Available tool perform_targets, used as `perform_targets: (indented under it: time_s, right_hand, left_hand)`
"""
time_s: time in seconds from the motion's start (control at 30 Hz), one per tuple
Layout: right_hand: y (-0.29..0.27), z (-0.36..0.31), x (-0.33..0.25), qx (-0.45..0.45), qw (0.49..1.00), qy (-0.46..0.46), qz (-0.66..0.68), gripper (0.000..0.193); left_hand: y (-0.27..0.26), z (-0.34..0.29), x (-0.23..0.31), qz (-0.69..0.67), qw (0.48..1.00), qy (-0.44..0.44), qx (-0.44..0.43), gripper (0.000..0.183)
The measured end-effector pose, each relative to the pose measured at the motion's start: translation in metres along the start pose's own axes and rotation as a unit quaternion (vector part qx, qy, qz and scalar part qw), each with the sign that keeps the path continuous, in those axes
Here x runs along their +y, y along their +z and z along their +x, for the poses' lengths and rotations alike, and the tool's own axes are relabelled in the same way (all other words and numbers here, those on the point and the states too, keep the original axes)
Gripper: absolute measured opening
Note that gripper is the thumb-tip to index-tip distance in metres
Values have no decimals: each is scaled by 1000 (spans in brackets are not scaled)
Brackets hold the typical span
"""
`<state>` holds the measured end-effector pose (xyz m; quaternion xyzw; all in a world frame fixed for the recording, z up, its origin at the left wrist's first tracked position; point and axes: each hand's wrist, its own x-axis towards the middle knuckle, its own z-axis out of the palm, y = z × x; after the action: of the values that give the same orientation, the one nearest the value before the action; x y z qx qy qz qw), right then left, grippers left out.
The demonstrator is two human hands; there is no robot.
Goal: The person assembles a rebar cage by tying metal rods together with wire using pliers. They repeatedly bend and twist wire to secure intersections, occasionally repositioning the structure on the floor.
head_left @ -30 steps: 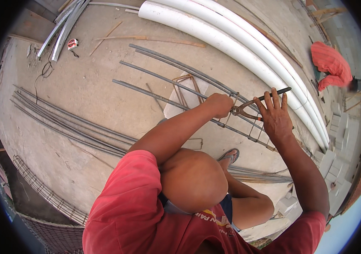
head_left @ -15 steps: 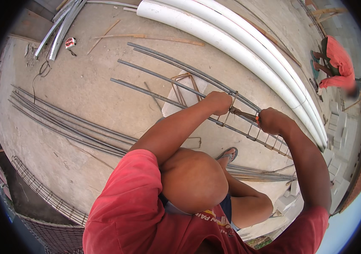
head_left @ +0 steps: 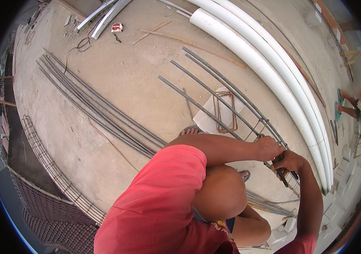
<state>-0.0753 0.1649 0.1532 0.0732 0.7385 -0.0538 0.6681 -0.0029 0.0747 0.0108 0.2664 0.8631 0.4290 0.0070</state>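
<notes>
A long rebar cage [head_left: 208,80] of grey bars with rusty square stirrups runs from the upper middle down to the right, across my front. My left hand [head_left: 269,148] is closed at the cage, just below a stirrup [head_left: 261,127]; what its fingers grip is hidden. Right beside it, my right hand [head_left: 289,161] wraps round pliers, whose dark handles [head_left: 283,178] stick out below the fingers. The pliers' jaws are hidden by the hands. Beneath the cage, loose rusty stirrups [head_left: 233,112] lie on a pale slab [head_left: 206,116].
Large white pipes [head_left: 265,72] lie beyond the cage. Loose rebar [head_left: 91,97] is on the floor at left, near a tape measure [head_left: 117,28]. Another finished-looking cage [head_left: 57,178] lies at the left edge. Pale blocks [head_left: 341,186] and another person's legs [head_left: 347,106] are at right.
My view has turned, so the scene sits farther right and lower. My hands have come together at the cage, and the pliers now point down with handles below my right hand.
</notes>
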Motion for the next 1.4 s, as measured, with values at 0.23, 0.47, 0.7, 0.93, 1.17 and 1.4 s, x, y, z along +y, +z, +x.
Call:
perform_targets:
  time_s: [0.23, 0.47, 0.7, 0.93, 1.17, 1.4]
  right_hand:
    - [62, -7, 12, 492, 650, -52, -577, 34]
    - [5, -22, -2, -4, 997, -10, 82, 24]
    - [39, -11, 27, -10, 967, -42, 250, 28]
    - [70, -51, -2, 426, 754, -99, -490, 33]
    - [14, -56, -24, 132, 959, 65, -242, 25]
    - [36, -60, -7, 319, 882, -82, -338, 38]
  left_hand:
    - [-31, -2, -7, -120, 990, -69, -2, 32]
    - [-11, -21, 18, 15, 967, 61, 245, 26]
    - [11, -24, 3, 19, 978, 98, 183, 13]
    - [-5, -10, -2, -66, 990, 39, 117, 19]
    - [-20, -8, 15, -124, 979, -5, 161, 31]
    - [-5, -1, 12, -86, 984, 40, 148, 39]
